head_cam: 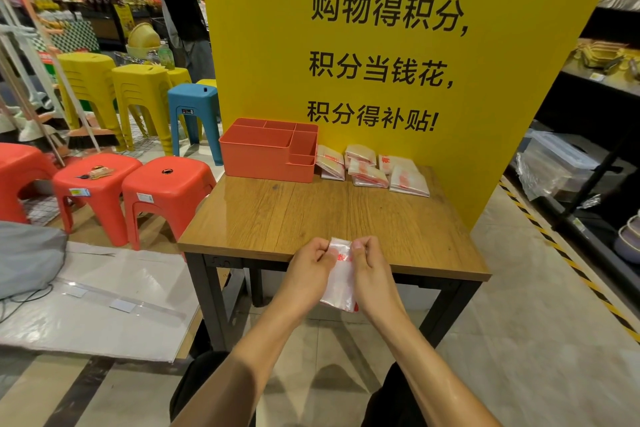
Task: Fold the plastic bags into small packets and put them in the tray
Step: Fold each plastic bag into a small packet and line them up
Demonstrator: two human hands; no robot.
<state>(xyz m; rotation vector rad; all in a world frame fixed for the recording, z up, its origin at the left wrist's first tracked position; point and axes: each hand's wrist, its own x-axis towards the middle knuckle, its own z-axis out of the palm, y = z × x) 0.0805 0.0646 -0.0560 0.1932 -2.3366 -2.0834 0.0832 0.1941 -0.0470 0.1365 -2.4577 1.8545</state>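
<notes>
A clear plastic bag (341,279) with red print hangs over the near edge of the wooden table (277,215). My left hand (310,263) pinches its top left part and my right hand (367,262) pinches its top right part, thumbs on top. The bag's lower end droops below the table edge between my wrists. An orange compartment tray (268,163) stands at the far left of the table; nothing shows inside it. Several folded bags (370,168) lie in a row to the tray's right, against the yellow board.
A tall yellow sign board (398,55) rises behind the table. Red stools (166,184), yellow stools and a blue stool (195,104) stand to the left. Dark shelving (595,149) with goods runs along the right. A person stands at the far left back.
</notes>
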